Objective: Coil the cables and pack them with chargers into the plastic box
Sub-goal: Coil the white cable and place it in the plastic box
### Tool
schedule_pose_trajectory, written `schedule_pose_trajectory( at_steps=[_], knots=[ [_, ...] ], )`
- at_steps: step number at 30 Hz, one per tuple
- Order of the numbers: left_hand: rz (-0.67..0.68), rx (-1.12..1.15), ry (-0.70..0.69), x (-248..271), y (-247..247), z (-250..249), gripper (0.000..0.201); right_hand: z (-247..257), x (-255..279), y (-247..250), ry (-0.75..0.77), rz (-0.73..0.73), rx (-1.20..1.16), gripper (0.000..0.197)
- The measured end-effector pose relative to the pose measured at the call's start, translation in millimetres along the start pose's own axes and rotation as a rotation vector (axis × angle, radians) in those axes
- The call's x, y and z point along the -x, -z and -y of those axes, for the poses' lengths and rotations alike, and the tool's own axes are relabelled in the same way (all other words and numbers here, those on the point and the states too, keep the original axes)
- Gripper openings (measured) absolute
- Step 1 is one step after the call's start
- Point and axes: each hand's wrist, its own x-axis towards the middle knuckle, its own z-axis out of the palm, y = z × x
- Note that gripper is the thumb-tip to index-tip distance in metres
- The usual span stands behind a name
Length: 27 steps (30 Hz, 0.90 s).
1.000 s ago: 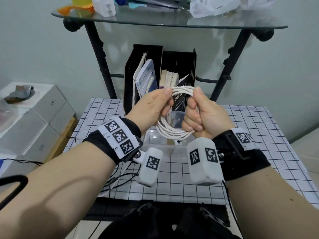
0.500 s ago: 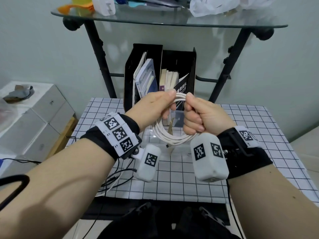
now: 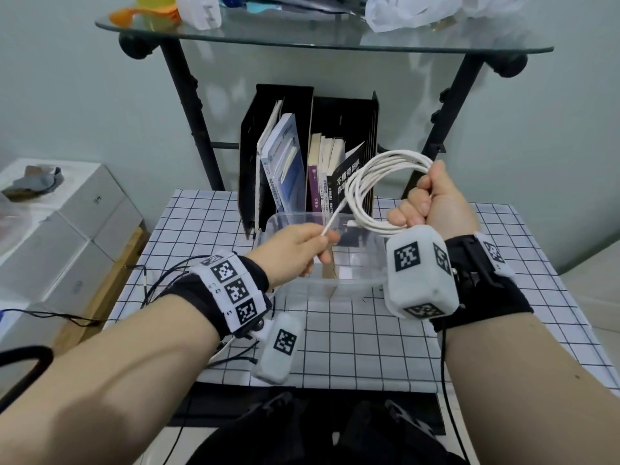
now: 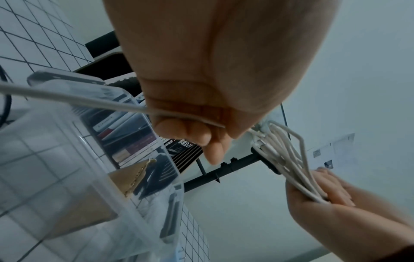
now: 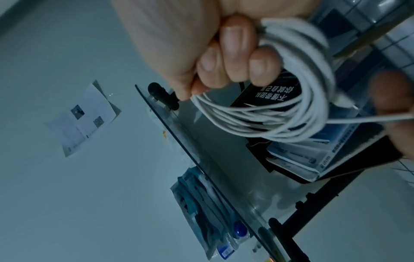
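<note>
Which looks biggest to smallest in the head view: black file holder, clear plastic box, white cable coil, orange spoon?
1. black file holder
2. clear plastic box, partly hidden by the hands, so close to first
3. white cable coil, raised nearer the camera, so it may look oversized
4. orange spoon

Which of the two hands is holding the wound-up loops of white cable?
The right hand grips the white cable coil in its fist. The left hand only pinches the loose straight end leading off the coil.
</note>
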Motion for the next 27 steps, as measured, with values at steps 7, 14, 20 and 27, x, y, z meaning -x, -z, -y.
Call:
schedule_pose_trajectory(
  at_steps=[7,14,20,27],
  knots=[
    [0.064,-0.146,0.067,5.3,4.9,0.1,0.032,3.1,-10.4,13.3,0.050,-0.211,-0.071,0.029],
    [0.125,-0.297,0.030,8.3,13.8,-9.7,0.020,3.3,-21.1,24.6,0.115,-0.421,-0.059,0.026],
    [0.166,-0.263,-0.096,5.9,14.6,-40.1,0.015,-13.9,-21.0,18.5,0.163,-0.342,0.216,0.026],
    [0.183,-0.287,-0.224,6.3,8.2,-70.9,0.011,-27.0,-3.2,3.3,0.121,-0.054,0.579,0.014]
  ],
)
